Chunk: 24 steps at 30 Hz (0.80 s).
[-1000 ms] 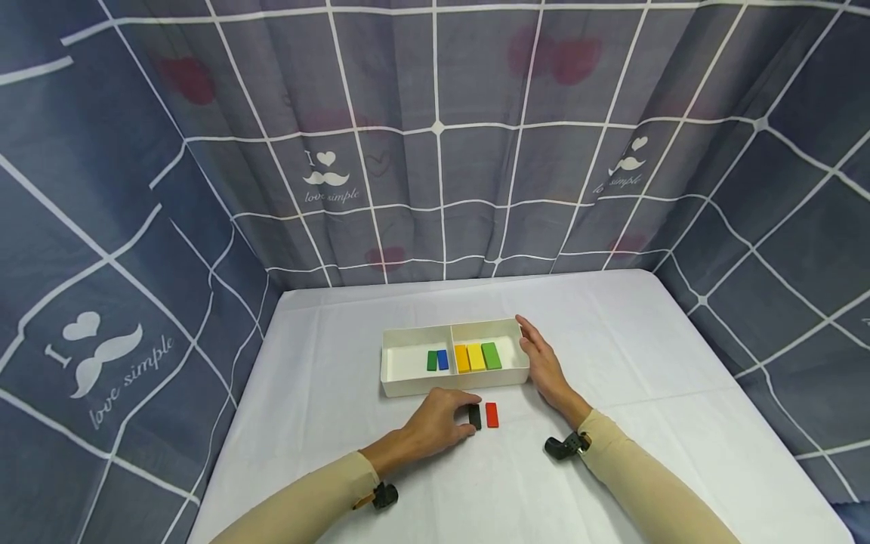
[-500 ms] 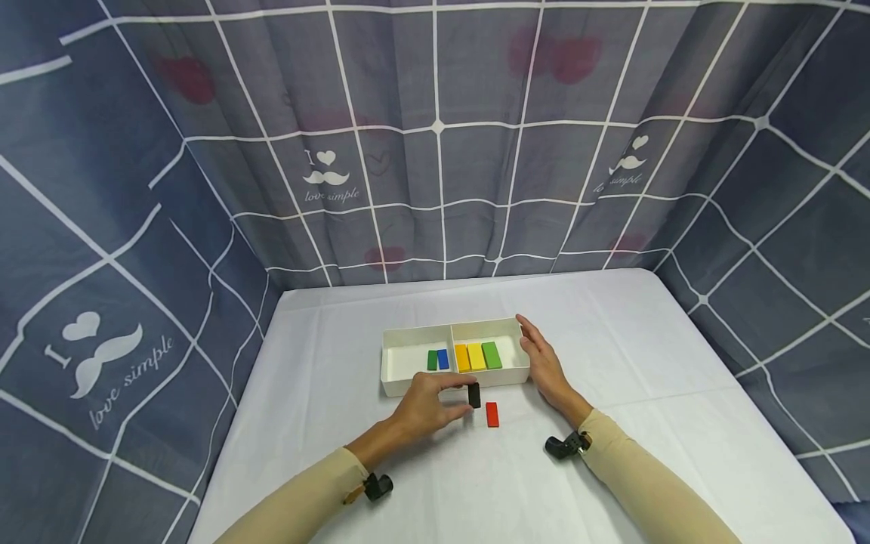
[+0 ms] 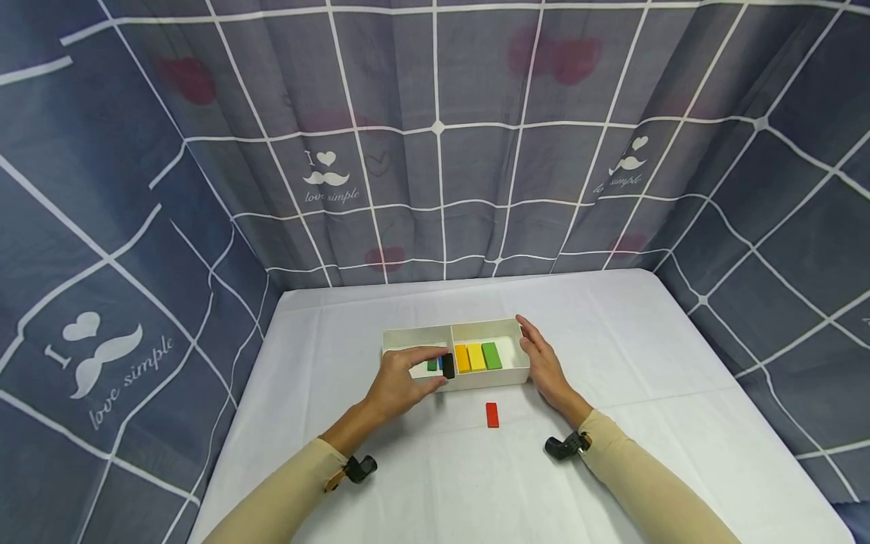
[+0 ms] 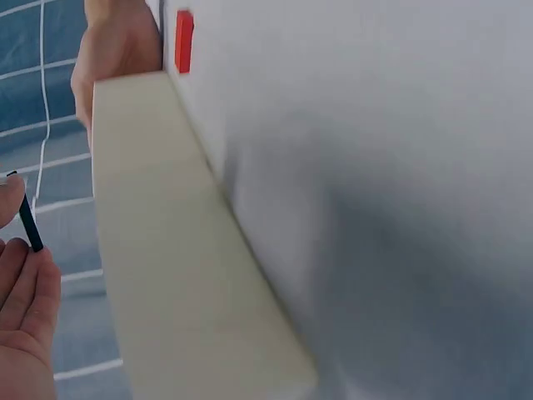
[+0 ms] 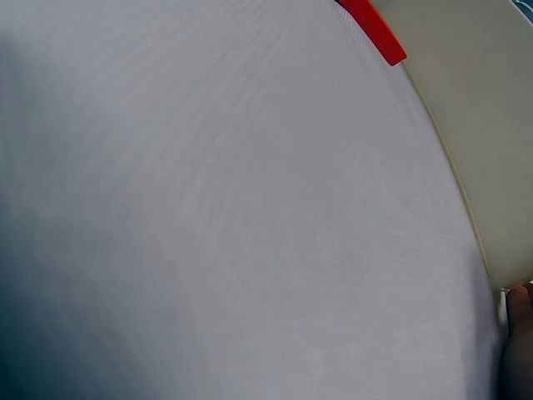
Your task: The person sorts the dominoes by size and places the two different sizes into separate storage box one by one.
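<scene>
My left hand (image 3: pixel 397 384) pinches a small black block (image 3: pixel 448 366) upright between thumb and fingertips. In the head view the block overlaps the left compartment of a white two-part box (image 3: pixel 489 381), close to its divider. The left wrist view shows the same block (image 4: pixel 30 221) edge-on, above the rim of the box. Behind my left fingers, a dark green block (image 3: pixel 432 365) and a blue block are partly hidden in that compartment. My right hand (image 3: pixel 546 372) rests against the right end of the box, fingers extended along it.
An orange block (image 3: pixel 462 358), a yellow block (image 3: pixel 476 357) and a lighter green block (image 3: pixel 492 355) stand side by side in the right compartment. A red block (image 3: pixel 492 415) lies on the white tablecloth (image 3: pixel 516 483) in front of the box. Grid-patterned curtains (image 3: pixel 476 166) surround the table.
My left hand has lifted the black block off the table beside the red one and carried it forward and left over the box. The right hand has stayed at the box's end.
</scene>
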Available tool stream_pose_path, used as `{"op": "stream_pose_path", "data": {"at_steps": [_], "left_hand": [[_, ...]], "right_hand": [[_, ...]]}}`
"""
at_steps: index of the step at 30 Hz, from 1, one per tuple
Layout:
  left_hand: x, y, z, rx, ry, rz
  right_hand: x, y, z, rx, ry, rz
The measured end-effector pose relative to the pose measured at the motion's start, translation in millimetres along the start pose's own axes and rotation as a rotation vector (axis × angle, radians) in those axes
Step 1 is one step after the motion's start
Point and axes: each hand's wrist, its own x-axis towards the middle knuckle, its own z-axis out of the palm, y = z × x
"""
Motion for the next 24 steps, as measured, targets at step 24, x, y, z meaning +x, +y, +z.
{"op": "stream_pose_path", "data": {"at_steps": [24], "left_hand": [[17.8, -39.7, -37.1, 0.217, -0.118, -0.083]], "right_hand": [[1, -1, 0, 0.01, -0.01, 0.015]]}}
